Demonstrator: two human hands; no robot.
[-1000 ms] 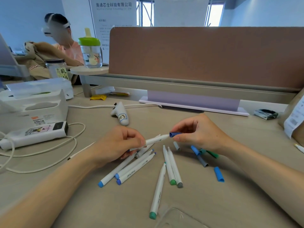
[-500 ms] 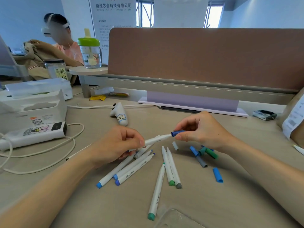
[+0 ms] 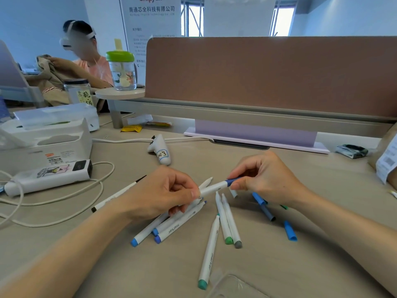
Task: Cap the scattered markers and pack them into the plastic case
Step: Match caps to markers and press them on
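Left hand (image 3: 163, 194) is gripping the white barrel of a marker (image 3: 212, 187), fingers curled round it, holding it above the counter (image 3: 300, 265). Right hand (image 3: 266, 177) is pinching the dark blue cap (image 3: 233, 181) sitting on that marker's end, thumb and fingers clamped on it. Lying under and nearer than the held marker: three blue-ended markers (image 3: 169, 226), a green-ended and grey-ended pair (image 3: 227, 220), a teal-ended marker (image 3: 209, 252). Loose caps (image 3: 290, 231) are lying right of the held marker. Clear plastic case (image 3: 234, 284) is lying well nearer than the held marker, partly out of view
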